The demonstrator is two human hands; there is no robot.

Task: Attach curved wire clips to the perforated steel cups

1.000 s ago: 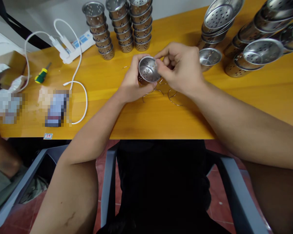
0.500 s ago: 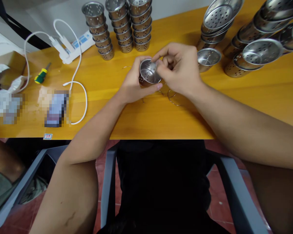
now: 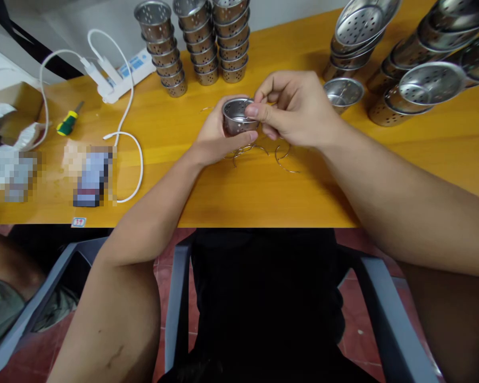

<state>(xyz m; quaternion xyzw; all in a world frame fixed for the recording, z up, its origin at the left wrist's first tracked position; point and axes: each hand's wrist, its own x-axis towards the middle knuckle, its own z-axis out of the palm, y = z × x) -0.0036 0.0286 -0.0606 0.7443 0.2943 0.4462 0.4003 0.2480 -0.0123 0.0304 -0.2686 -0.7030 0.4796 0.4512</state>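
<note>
My left hand (image 3: 217,135) is wrapped round a small perforated metal cup (image 3: 236,125), its thumb along the near side. The cup's mouth tips towards me. My right hand (image 3: 291,109) is closed in a pinch at the cup's right rim, thumb over the opening and index finger behind. Whatever lies between those fingertips is too small to make out. Just below the cup, thin curved wires (image 3: 250,147) lie on the table, and another bent wire (image 3: 281,159) rests beneath my right hand.
Perforated cups stand in tall stacks (image 3: 170,58) at the back. More cups (image 3: 431,88) lean in stacks at the right, with a single cup (image 3: 343,93) near my right wrist. Left are a power strip (image 3: 143,66), white cable (image 3: 141,165), screwdriver (image 3: 67,123) and phone (image 3: 92,178).
The cup has tilted and shifted slightly left in my left hand, showing more of its outer side. My right thumb has moved left over the rim, and more wire shows below.
</note>
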